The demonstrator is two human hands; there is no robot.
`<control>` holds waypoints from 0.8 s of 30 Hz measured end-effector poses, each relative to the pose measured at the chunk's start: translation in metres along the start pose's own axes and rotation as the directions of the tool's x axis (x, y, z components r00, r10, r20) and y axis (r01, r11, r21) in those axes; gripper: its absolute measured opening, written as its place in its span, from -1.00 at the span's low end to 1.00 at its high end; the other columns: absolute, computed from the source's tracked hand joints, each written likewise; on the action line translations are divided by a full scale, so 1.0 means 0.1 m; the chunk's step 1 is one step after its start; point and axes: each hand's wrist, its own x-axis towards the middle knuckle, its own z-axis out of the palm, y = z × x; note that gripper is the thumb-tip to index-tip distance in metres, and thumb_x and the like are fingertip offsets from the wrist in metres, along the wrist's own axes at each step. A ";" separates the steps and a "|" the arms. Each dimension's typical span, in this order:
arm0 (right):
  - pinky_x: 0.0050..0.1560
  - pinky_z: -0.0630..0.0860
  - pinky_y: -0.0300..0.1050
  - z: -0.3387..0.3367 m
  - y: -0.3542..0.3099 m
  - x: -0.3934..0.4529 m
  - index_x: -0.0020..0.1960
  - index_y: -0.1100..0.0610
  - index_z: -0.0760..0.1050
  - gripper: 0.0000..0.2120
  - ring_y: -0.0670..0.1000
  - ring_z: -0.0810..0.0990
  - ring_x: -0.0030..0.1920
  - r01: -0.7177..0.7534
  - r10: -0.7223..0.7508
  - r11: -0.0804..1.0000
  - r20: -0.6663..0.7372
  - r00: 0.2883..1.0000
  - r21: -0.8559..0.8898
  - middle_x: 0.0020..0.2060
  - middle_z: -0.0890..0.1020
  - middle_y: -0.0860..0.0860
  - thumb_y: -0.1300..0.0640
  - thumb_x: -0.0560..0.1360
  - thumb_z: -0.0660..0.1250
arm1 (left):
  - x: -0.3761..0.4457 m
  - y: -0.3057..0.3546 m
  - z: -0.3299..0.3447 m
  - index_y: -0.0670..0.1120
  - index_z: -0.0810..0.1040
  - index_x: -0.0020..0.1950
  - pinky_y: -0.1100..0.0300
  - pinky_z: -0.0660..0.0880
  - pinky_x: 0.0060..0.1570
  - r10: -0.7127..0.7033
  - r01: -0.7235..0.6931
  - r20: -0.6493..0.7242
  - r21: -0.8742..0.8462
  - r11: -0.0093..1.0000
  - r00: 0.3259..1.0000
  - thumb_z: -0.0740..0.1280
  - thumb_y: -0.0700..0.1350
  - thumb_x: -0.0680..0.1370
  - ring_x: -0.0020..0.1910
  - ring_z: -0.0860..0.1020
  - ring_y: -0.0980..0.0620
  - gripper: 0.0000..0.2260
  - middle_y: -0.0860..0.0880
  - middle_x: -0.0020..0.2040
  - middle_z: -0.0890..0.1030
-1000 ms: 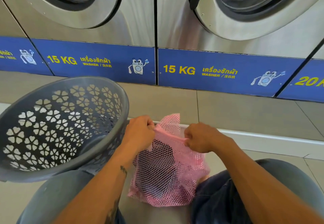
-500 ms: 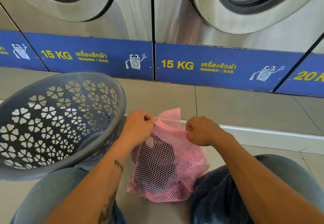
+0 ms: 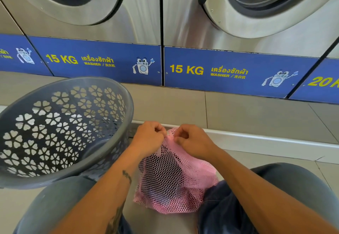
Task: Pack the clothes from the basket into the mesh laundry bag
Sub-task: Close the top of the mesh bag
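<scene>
A pink mesh laundry bag stands on the floor between my knees, bulging with dark clothes seen through the netting. My left hand and my right hand pinch the bag's top edge, close together, almost touching. To the left a grey plastic basket with flower-shaped holes leans tilted toward me; no clothes show inside it.
Steel washing machines with blue 15 KG panels line the far side. A raised tiled step with a white edge runs in front of them. My knees frame the bag on both sides.
My hands have moved toward each other along the bag's top, gathering the opening from wide to bunched. The view has dipped slightly.
</scene>
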 end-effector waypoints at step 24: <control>-0.42 0.45 -0.19 0.21 0.03 0.01 -0.07 -0.12 0.55 -0.82 -0.12 0.44 -0.45 0.204 -0.197 0.979 -0.150 0.969 0.029 -0.44 0.55 -0.11 0.18 0.53 0.37 | 0.08 -0.14 0.05 -0.10 0.66 -0.13 0.28 0.58 -0.28 -0.136 0.165 0.101 -0.384 0.909 0.986 0.44 -0.32 0.45 -0.25 0.67 0.05 -0.88 -0.08 -0.20 0.71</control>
